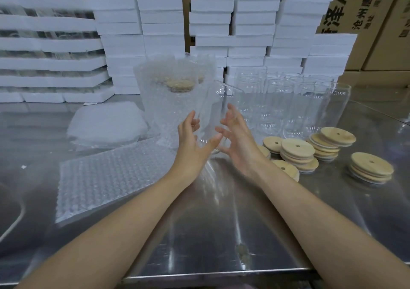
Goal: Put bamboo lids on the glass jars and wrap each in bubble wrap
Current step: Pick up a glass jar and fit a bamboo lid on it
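Note:
A clear glass jar [210, 113] without a lid is held tilted above the steel table [221, 233]. My left hand [190, 142] grips its lower part, fingers behind and thumb in front. My right hand [238, 140] is at the jar's right side with its fingers spread. A flat bubble wrap sheet [111, 178] lies to the left of my hands. Bamboo lids [297, 153] with centre holes lie in low stacks to the right. Behind the held jar stand wrapped jars [175, 93], one showing its bamboo lid through the wrap.
Several empty glass jars [288, 102] stand in a group at the back right. A pile of bubble wrap sheets [106, 124] lies at the back left. White foam boxes [233, 22] are stacked along the back, with cardboard cartons [377, 11] behind. The table's front edge [221, 276] is near me.

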Demonstrator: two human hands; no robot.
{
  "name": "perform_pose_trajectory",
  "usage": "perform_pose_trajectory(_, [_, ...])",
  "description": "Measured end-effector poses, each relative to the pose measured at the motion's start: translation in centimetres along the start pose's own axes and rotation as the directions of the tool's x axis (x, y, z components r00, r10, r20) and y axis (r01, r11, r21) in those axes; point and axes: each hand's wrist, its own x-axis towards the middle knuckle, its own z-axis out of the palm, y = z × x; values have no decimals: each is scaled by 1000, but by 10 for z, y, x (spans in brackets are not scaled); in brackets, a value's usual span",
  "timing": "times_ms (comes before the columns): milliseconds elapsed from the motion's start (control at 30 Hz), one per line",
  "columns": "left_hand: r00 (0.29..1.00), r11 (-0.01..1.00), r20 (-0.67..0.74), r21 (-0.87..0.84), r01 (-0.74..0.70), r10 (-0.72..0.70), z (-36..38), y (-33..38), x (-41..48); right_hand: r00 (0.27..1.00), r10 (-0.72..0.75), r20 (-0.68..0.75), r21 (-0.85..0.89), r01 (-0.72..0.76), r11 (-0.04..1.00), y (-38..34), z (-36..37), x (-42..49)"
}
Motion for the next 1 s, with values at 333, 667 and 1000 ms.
perform_pose_trajectory(333, [962,869,90,-414,272,-258,-1,6,3,972,207,116,241,-229,943,-6,-2,1])
perform_pose_trajectory(667, [992,964,36,-231,130,-125,-7,5,3,999,-29,36,163,23,986,-5,-2,1])
perform_pose_trajectory(1000, [983,988,-165,148,-54,78,-21,-6,12,784,-616,80,-634,517,575,2,5,-6])
